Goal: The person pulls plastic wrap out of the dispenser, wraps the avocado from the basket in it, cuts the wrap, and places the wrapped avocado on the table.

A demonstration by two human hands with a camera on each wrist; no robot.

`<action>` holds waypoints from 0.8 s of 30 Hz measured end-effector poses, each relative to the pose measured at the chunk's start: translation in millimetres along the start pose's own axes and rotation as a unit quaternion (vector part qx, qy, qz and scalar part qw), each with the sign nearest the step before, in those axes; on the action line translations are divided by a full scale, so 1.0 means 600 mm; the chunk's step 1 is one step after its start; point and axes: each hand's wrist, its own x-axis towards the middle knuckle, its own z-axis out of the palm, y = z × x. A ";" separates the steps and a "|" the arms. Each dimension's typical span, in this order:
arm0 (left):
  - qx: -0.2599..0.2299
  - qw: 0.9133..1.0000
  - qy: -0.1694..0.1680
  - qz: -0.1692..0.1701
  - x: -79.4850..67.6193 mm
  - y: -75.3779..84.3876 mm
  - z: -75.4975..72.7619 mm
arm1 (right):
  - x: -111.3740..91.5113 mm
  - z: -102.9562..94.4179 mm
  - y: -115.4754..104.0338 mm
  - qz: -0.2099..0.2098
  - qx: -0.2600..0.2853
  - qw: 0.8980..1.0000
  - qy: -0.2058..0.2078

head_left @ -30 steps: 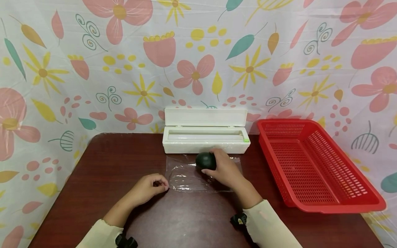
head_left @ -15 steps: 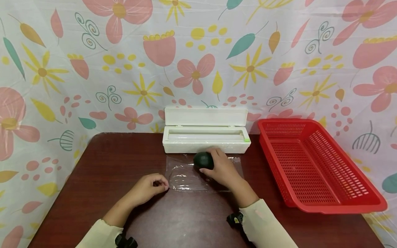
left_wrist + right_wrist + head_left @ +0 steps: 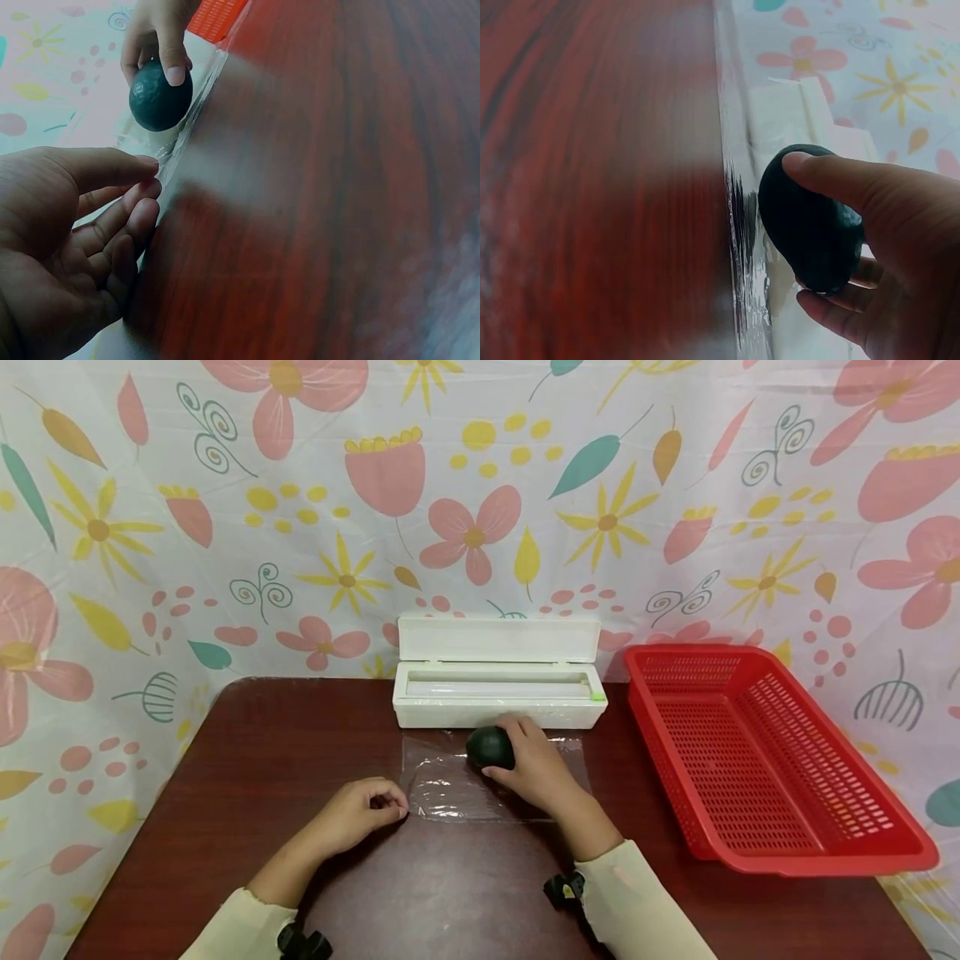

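A dark green avocado [image 3: 490,748] is gripped by my right hand [image 3: 536,768], the thumb on one side and the fingers round the other in the right wrist view. It is over a sheet of clear plastic wrap [image 3: 442,793], which lies drawn out from a white wrap dispenser [image 3: 498,713]. Whether the avocado touches the film I cannot tell. At the film's near left corner, my left hand [image 3: 356,817] pinches the edge between thumb and fingertips. The dispenser's lid [image 3: 498,640] is raised, and a roll shows inside.
To the right stands a red plastic basket [image 3: 750,760] with slotted walls. Everything rests on a dark reddish wooden table [image 3: 285,735]. A flower-printed cloth [image 3: 472,468] hangs close behind the table and dispenser.
My right hand has shifted the avocado slightly left over the film, mostly in the first half second. The left hand has stayed at the film's corner.
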 end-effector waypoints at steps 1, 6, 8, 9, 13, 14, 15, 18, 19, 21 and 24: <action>0.000 1.000 0.000 0.002 0.000 0.000 0.000 | 0.000 0.000 0.000 0.000 -0.002 1.000 -0.002; 0.001 1.000 0.001 0.003 0.000 0.001 0.000 | -0.003 0.001 0.002 0.003 -0.008 1.000 -0.014; 0.001 1.000 0.001 0.003 -0.001 0.001 0.000 | -0.004 0.001 0.002 0.003 -0.009 1.000 -0.017; 0.001 1.000 0.001 0.003 -0.001 0.001 0.000 | -0.005 0.000 0.002 0.001 -0.010 1.000 -0.017; -0.002 1.000 0.001 0.000 0.000 0.001 -0.001 | -0.006 -0.002 0.001 -0.011 -0.014 1.000 -0.013; -0.003 1.000 0.001 -0.001 0.000 0.002 -0.002 | -0.007 -0.003 0.001 -0.013 -0.015 1.000 -0.011; -0.004 1.000 0.001 -0.001 0.000 0.002 -0.001 | -0.007 -0.004 0.001 -0.015 -0.016 1.000 -0.011; -0.008 1.000 0.001 -0.001 0.000 0.001 -0.002 | -0.008 -0.004 0.002 -0.015 -0.016 1.000 -0.012; -0.008 1.000 0.001 -0.001 0.000 0.001 -0.002 | -0.008 -0.005 0.002 -0.013 -0.015 1.000 -0.014; -0.009 1.000 0.001 -0.001 0.000 0.000 -0.002 | -0.008 -0.005 0.002 -0.012 -0.012 1.000 -0.016; -0.011 1.000 0.002 -0.001 0.000 -0.001 -0.002 | -0.008 -0.007 0.003 -0.012 -0.011 1.000 -0.016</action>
